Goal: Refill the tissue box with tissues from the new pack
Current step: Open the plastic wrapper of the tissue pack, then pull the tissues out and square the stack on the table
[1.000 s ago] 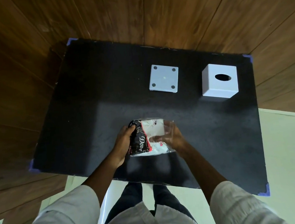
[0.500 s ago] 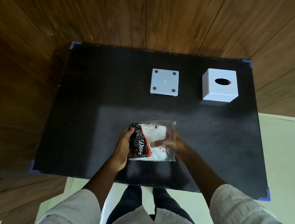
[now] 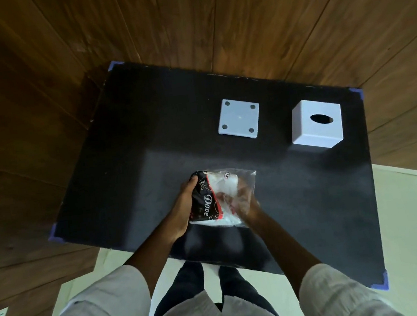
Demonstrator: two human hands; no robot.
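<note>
Getting tissues out of the new pack

Left hand [image 3: 185,209] grips the tissue pack [image 3: 217,199] above the tabletop [image 3: 131,171]; right hand [image 3: 243,203] reaches inside. Next: pull the stack free, toward the tissue box [image 3: 316,123].

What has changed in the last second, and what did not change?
Little changed. The right hand pushed further into the clear end of the tissue pack; the left hand kept gripping its dark end. The tissue box and base plate stayed put.
</note>
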